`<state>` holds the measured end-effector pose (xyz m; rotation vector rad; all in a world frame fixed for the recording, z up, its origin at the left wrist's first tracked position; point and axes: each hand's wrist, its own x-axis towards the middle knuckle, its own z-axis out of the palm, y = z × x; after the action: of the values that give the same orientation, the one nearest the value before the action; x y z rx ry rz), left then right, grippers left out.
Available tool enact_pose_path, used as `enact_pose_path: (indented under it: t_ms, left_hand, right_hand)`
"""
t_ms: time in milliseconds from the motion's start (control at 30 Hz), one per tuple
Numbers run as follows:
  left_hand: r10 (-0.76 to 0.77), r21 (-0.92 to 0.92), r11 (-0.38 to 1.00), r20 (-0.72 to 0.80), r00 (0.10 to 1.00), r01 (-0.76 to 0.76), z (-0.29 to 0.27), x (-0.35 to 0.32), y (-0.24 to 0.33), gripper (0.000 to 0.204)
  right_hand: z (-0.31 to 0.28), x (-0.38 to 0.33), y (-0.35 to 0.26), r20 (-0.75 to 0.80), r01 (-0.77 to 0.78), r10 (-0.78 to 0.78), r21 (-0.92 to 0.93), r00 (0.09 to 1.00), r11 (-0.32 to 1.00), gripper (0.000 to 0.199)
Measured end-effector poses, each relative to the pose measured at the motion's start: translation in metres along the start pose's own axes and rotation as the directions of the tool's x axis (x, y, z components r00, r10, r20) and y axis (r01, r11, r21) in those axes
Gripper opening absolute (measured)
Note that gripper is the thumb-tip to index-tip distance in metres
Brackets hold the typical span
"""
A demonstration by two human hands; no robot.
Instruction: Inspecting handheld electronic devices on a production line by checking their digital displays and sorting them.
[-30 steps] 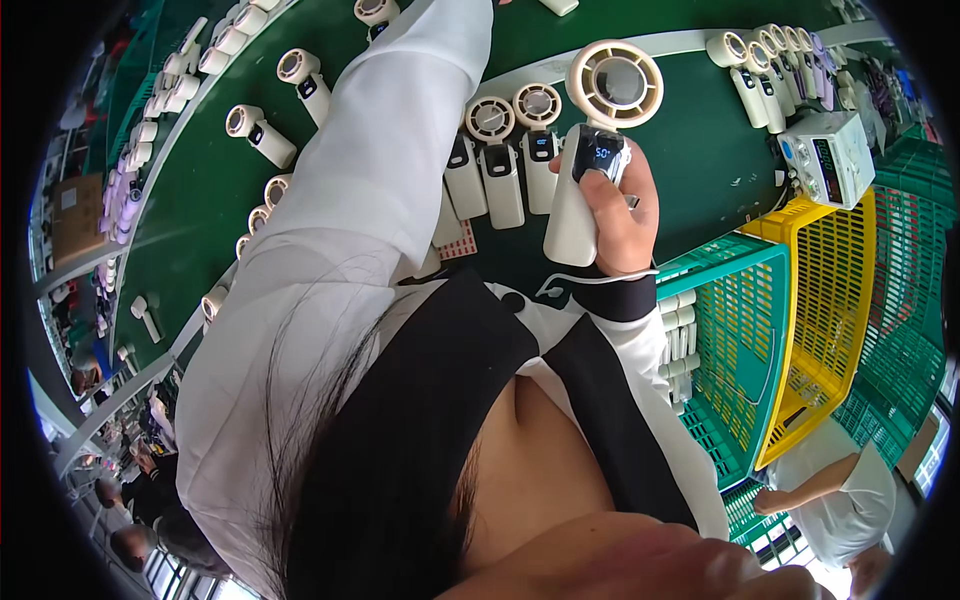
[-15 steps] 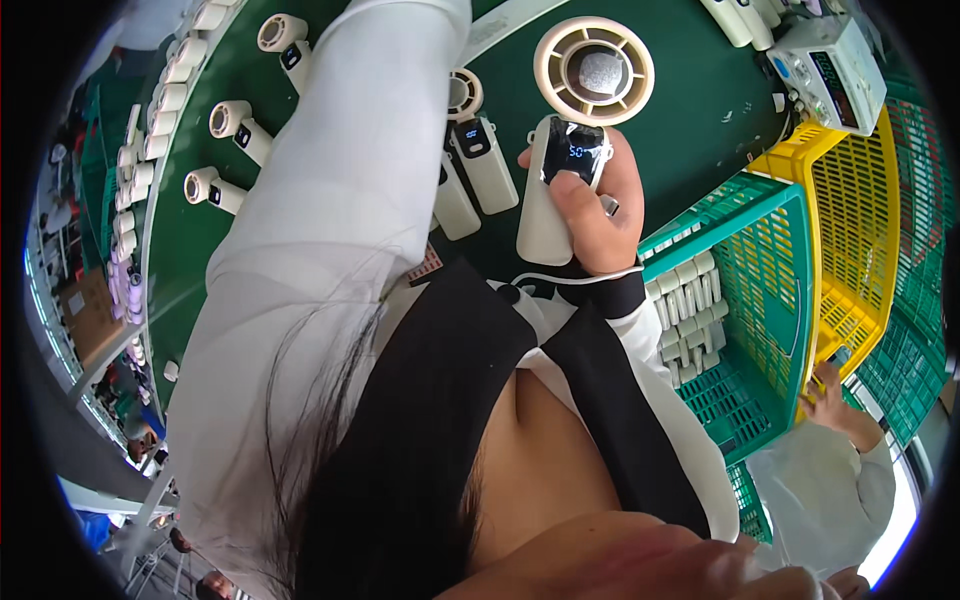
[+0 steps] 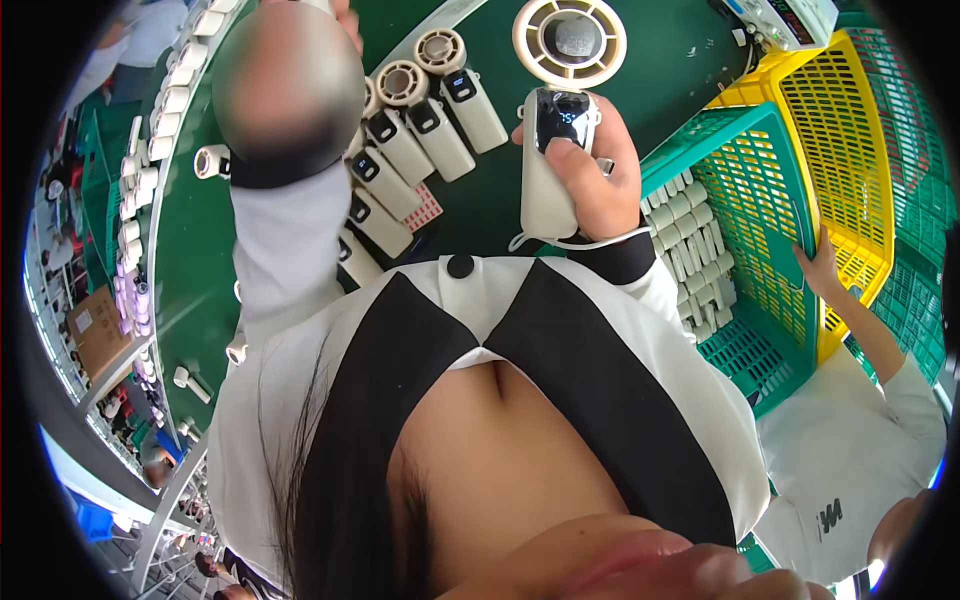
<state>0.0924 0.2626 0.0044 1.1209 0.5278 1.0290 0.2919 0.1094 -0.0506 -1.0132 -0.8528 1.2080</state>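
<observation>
My right hand (image 3: 592,172) grips the handle of a white hand-held fan (image 3: 548,195), thumb resting just under its small dark lit display. The fan's round grilled head points away from me over the green table (image 3: 200,270). My left arm in a white sleeve reaches up and forward. My left hand (image 3: 345,22) is mostly hidden behind a blurred patch, so only a few fingers show at the top edge. Under that arm lies a row of several similar white fans (image 3: 420,130) side by side on the table.
To my right, a green basket (image 3: 740,200) holds several white fan bodies (image 3: 690,260), with a yellow basket (image 3: 840,130) beyond it. Another person's hand (image 3: 820,270) rests on the yellow basket. White cylindrical parts (image 3: 160,150) line the table's left edge.
The fan in my right hand has come up closer to me. My left arm has swung higher across the view. Another person's hand now rests on the yellow basket.
</observation>
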Motion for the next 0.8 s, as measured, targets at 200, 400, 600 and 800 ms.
enact_pose_path:
  t_ms: [200,400,600,800]
  left_hand:
    - [-0.083,-0.171,0.982,-0.042,0.996,0.075,0.021,-0.129,-0.001,0.035]
    - [-0.143,-0.251,0.96,-0.058,0.988,0.124,0.046,-0.176,-0.009,0.042]
    - [-0.058,-0.268,0.962,-0.055,0.997,0.041,0.063,-0.201,0.002,0.05]
    - [0.065,-0.257,0.962,-0.096,0.993,-0.088,0.075,-0.216,0.013,0.051]
  right_hand:
    - [0.014,-0.036,-0.023,0.064,0.097,-0.096,-0.003,0.993,0.995,0.038]
    - [0.033,-0.064,-0.033,0.12,0.12,-0.113,-0.051,0.986,0.991,0.041]
    - [0.049,-0.083,-0.04,0.215,0.127,-0.125,0.001,0.969,0.992,0.036]
    - [0.071,-0.096,-0.04,0.307,0.132,-0.134,0.027,0.942,0.991,0.035]
